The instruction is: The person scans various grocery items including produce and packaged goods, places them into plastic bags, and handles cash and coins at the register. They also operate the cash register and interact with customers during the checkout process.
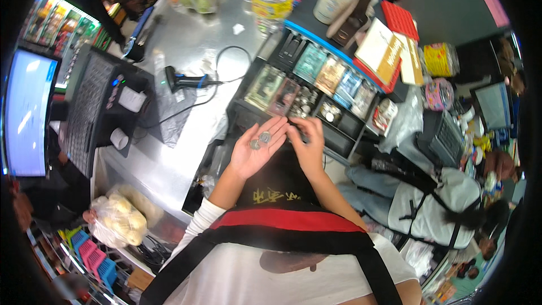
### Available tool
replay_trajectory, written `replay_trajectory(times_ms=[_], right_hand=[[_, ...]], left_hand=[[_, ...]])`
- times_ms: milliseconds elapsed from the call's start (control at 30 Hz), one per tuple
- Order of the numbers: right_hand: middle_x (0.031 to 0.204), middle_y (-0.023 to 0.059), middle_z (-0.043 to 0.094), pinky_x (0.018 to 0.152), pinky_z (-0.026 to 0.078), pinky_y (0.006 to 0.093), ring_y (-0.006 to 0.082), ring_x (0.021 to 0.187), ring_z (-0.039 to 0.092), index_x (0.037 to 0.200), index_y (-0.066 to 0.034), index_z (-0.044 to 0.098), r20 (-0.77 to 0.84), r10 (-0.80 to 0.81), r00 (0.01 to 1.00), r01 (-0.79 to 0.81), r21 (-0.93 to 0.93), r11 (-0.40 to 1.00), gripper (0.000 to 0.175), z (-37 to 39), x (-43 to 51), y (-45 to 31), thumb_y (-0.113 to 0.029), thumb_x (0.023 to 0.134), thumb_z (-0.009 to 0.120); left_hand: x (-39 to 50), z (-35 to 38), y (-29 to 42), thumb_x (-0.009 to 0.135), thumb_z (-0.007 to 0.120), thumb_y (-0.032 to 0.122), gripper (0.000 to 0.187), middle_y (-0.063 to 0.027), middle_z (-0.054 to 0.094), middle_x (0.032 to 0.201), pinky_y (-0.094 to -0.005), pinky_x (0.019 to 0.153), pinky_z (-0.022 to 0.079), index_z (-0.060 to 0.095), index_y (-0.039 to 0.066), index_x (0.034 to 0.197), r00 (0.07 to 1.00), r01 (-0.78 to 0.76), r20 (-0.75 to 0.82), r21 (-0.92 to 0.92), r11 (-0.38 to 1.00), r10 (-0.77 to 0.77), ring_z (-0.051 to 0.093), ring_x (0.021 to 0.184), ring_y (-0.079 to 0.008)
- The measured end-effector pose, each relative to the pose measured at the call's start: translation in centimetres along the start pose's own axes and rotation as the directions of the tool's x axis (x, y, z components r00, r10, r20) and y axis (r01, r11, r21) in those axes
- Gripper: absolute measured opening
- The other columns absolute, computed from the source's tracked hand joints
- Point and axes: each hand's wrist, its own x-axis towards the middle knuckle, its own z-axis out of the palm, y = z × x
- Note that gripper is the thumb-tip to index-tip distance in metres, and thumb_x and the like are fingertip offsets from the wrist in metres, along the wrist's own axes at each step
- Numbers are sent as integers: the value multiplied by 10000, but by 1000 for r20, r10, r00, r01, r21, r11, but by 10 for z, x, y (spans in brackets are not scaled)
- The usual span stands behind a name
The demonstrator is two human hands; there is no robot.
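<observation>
Palm up, my left hand [259,148] holds coins [264,137] lying on its flat palm and fingers, in front of the cash drawer. My right hand [308,140] is close to its fingertips, fingers curled; whether it pinches a coin cannot be told. Beyond both hands the cash drawer [358,142] stands pulled out. It has compartments of sorted banknotes [311,62], a compartment full of coins [302,101], and another with fewer coins [330,112].
Left of the drawer, a handheld barcode scanner [190,81] lies on the metal counter [186,29], its cable looping towards the drawer. A keyboard [91,106] and a monitor [30,112] stand farther left. Notebooks [377,51] lie behind the drawer. A co-worker [432,207] is at the right.
</observation>
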Motion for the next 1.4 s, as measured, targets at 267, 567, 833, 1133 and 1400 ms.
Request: replay_trajectory(times_ms=[267, 567, 833, 1133, 1400], right_hand=[[1150, 27, 657, 794, 437, 254, 96, 958, 566, 1219, -66, 643, 362, 546, 755, -593, 22, 805, 347, 6, -37, 99, -247, 938, 549], [1024, -38, 647, 797, 367, 315, 91, 939, 546, 1206, -104, 649, 248, 573, 781, -575, -70, 815, 397, -7, 74, 159, -356, 907, 583], [1301, 246, 495, 1001, 397, 478, 423, 1181, 483, 1337, -65, 462, 147, -51, 988, 148, -782, 605, 692, 42, 217, 112, -299, 739, 718], [1290, 265, 523, 1048, 377, 442, 422, 1199, 489, 1357, 35, 428, 856, -205, 474, 553, -108, 826, 807, 307, 159, 15, -218, 670, 767], [979, 223, 610, 850, 490, 437, 382, 925, 595, 1331, 4, 422, 885, -142, 444, 577, -161, 801, 690, 336, 147, -14, -124, 710, 694]], left_hand=[[-162, -45, 79, 979, 431, 145, 508, -231, 360, 1468, -427, 1132, 333, 320, -90, 1416, 758, -648, -101, -217, 730, 644, 358, 1367, -336], [-430, -175, 160, 879, 515, 30, 68, -92, 560, 790, -298, 702, 524, 551, -23, 903, -218, -916, -532, 400, 16, 818, 569, 720, -194], [-532, -145, 220, 895, 464, 58, 194, -129, 514, 1006, -374, 810, 560, 496, -41, 1058, -323, -946, -648, 214, -242, 689, 567, 840, -252], [-531, -92, 331, 923, 510, 166, 181, -68, 528, 1000, -323, 894, 480, 521, 10, 1014, -534, -784, -340, 541, -304, 774, 551, 891, -203], [-476, -163, 397, 950, 449, 385, 418, -190, 565, 1031, -378, 847, 468, 538, 5, 1100, -292, -272, -293, 938, 214, 911, 564, 948, -298]])
